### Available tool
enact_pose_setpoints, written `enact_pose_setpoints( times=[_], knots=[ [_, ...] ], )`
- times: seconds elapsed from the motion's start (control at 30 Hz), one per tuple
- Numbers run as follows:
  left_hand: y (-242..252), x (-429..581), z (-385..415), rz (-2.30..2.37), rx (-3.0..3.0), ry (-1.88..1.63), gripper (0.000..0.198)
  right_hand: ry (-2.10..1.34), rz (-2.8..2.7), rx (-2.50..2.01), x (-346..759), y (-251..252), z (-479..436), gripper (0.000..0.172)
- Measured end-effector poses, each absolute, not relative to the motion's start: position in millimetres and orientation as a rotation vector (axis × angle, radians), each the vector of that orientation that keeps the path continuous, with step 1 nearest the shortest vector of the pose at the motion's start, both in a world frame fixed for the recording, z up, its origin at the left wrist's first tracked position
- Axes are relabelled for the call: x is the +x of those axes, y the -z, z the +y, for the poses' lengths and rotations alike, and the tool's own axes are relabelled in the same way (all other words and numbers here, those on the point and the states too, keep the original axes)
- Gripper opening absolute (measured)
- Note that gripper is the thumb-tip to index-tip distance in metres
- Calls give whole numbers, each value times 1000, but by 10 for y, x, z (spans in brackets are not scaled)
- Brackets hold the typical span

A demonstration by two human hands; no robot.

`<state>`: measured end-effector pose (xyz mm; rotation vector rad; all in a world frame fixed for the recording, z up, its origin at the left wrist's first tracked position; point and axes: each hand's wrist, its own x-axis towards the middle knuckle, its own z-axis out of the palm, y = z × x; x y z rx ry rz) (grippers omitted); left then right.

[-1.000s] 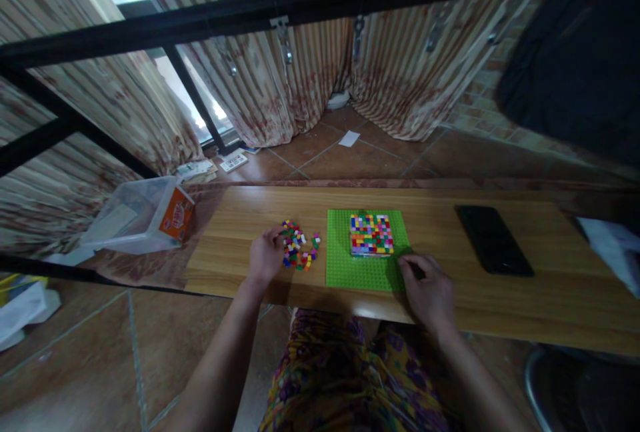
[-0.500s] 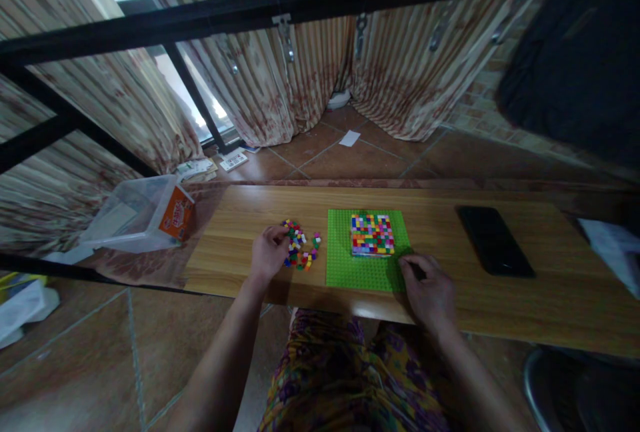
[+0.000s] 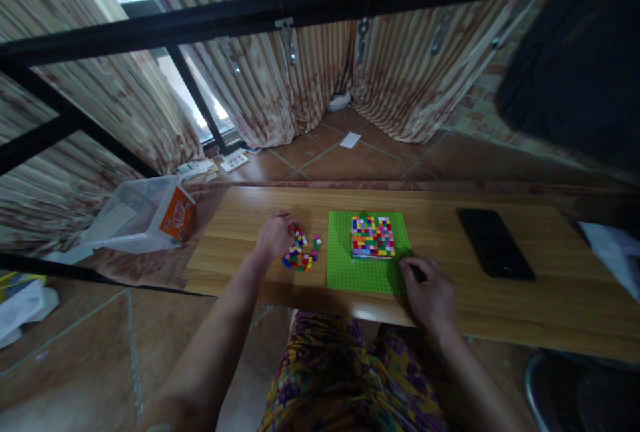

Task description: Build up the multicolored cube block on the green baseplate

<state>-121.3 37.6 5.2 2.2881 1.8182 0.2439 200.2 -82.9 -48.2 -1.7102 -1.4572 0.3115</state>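
Green is noted on baseplate (image 3: 350, 277), mixed red, yellow, blue and white on block stack (image 3: 373, 237) and left loose bricks (image 3: 301, 259), beige striping on far curtains (image 3: 280, 99).

Head-height view, forward and down

The board (image 3: 345, 272) is green plastic, matt and rough with tiny studs. The block of bricks (image 3: 373, 237) on it looks like hard, smooth-sided plastic, same stuff as the loose bricks (image 3: 305, 259) left of the board. The surface (image 3: 240, 219) under the board is smooth wood grain, bit of a sheen. Phone (image 3: 495, 243) right of the board: smooth, dark, slightly glossy. Way left of the board, the tub (image 3: 135, 212) is clear shiny plastic. Beyond the board: matt cloth curtains (image 3: 390, 85) and a paper sheet (image 3: 350, 140).
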Motion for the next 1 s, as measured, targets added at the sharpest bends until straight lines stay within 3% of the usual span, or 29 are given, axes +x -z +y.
enact_pose_setpoints(
  times=[0.47,0.6,0.77,0.87,1.0],
  knots=[
    [-137,-1163,325,1908,2231,-194,29,-325,-1454,-1709,1999,508,-820,33],
    [-159,-1147,266,1931,2133,-381,23,-332,-1453,-1698,1993,504,-813,34],
    [-129,-1058,25,1615,1447,-1026,8,-323,-1444,-1713,1990,494,-815,34],
    [-122,-968,-186,1313,856,-1193,22,-328,-1462,-1697,1992,492,-821,32],
    [-158,-908,-384,1092,496,-1196,34,-329,-1465,-1669,1989,491,-823,32]
  ],
)
